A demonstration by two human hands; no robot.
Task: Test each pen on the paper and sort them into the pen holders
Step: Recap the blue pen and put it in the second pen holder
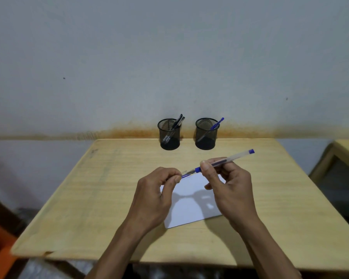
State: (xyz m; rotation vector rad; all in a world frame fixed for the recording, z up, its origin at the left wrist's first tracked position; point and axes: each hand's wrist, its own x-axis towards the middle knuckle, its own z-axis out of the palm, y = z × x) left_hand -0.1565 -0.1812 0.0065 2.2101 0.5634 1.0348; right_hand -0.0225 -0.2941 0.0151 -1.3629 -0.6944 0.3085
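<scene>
Gripping a blue pen (226, 161) above the paper (191, 200) mid-table (89, 188) with right hand (228, 186), left hand (159, 190) pinching its cap end, two mesh holders (169, 134) (206, 133) along the far edge.

Single head cam, wide-angle, looks fwd/down over table (89, 198), close above hands; wall behind.

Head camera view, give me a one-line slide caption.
Both hands hold a clear blue-capped pen above white paper on a wooden table, two black mesh holders behind.
</scene>
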